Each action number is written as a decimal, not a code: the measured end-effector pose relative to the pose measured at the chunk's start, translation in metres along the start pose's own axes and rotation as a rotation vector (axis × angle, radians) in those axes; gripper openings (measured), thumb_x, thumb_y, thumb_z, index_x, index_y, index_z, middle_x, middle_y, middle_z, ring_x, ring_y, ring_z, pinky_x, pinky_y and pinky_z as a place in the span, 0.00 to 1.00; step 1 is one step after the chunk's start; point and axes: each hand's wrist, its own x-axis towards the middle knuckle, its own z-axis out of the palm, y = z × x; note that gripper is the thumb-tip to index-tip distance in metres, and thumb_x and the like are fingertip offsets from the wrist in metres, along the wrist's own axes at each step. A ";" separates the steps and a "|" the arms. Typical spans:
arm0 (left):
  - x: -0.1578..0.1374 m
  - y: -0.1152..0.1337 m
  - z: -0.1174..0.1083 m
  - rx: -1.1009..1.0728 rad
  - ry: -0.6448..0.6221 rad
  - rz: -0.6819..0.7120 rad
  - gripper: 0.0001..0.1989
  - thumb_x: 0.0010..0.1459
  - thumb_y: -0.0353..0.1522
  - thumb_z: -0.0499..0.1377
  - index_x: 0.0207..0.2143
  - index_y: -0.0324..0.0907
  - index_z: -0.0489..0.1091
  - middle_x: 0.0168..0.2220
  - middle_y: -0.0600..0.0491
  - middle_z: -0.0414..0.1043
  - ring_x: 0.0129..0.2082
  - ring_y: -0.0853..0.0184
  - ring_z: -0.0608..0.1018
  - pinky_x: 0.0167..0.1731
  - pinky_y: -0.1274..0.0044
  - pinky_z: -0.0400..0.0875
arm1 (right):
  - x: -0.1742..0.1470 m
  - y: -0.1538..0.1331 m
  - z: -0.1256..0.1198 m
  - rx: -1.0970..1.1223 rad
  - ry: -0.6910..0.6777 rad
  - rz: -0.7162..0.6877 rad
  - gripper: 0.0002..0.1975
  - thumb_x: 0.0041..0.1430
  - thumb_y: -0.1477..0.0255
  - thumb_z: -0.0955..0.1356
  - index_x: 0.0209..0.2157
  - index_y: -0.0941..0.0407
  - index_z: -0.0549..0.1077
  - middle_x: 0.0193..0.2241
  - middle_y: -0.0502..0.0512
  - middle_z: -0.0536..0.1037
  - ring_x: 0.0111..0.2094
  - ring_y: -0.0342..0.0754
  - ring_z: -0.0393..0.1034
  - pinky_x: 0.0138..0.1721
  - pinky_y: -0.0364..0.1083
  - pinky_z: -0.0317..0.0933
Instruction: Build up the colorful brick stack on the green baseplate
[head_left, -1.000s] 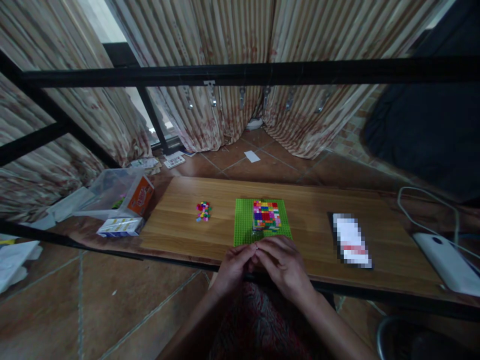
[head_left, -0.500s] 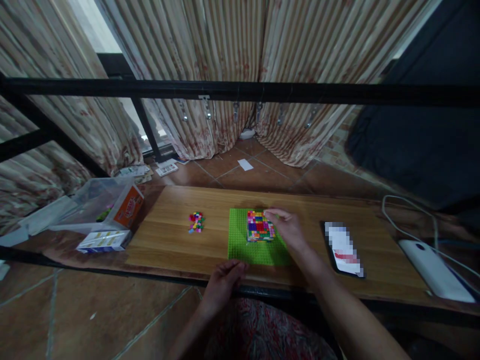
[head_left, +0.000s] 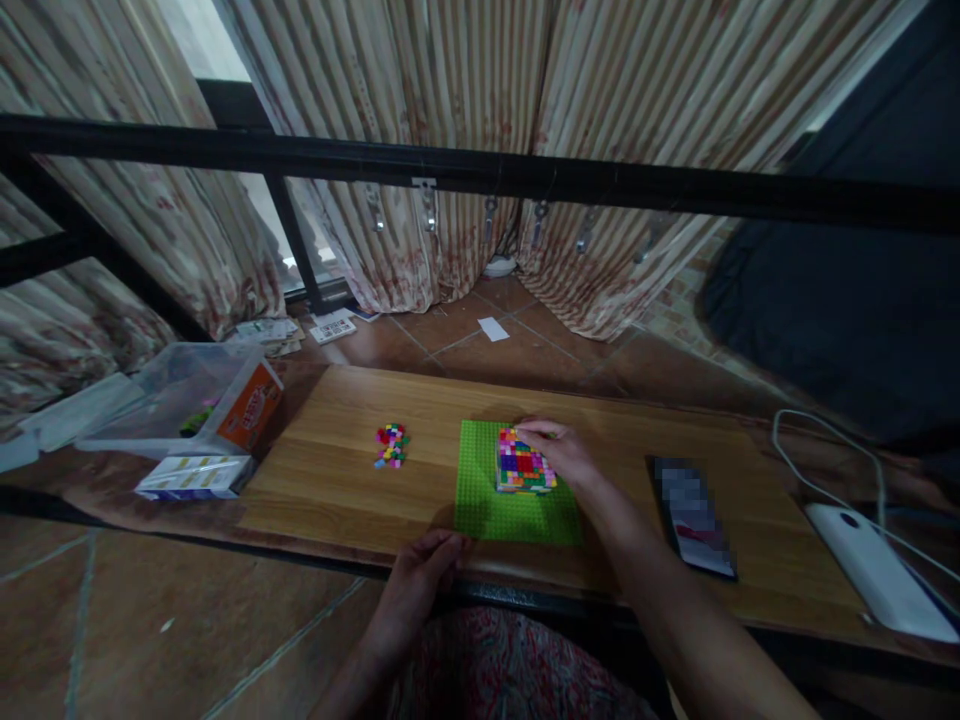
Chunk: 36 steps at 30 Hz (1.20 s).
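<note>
A block of multicoloured toy bricks (head_left: pixel 521 468) stands on a green studded baseplate (head_left: pixel 480 515). My right hand (head_left: pixel 561 452) reaches over the block's back right part, its fingertips drawn together on the top. Whether a small brick is between those fingers is hidden. My left hand (head_left: pixel 424 570) rests at the table's front edge, close to the baseplate's near left corner. Its thumb and fingers are pressed together, and anything inside them is too small to make out. Left of the baseplate lies a small pile of loose coloured bricks (head_left: pixel 391 445).
The wooden tabletop (head_left: pixel 330 480) carries a phone (head_left: pixel 691 515) on the right and a white device (head_left: pixel 874 570) with a cable. At the left are a clear plastic bin (head_left: pixel 172 400) and a small box (head_left: pixel 196 478). A dark metal bar (head_left: pixel 465 165) crosses beyond the table.
My right hand has shifted slightly left over the top of the brick block. My left hand has drawn back left and toward me. The view has tilted slightly.
</note>
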 end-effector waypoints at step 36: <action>0.076 0.037 -0.085 1.121 0.634 0.388 0.10 0.59 0.35 0.55 0.37 0.44 0.75 0.36 0.50 0.74 0.31 0.66 0.75 0.31 0.77 0.64 | -0.006 -0.002 0.010 0.121 0.071 0.135 0.18 0.33 0.58 0.78 0.27 0.53 0.81 0.25 0.51 0.81 0.27 0.47 0.74 0.35 0.47 0.67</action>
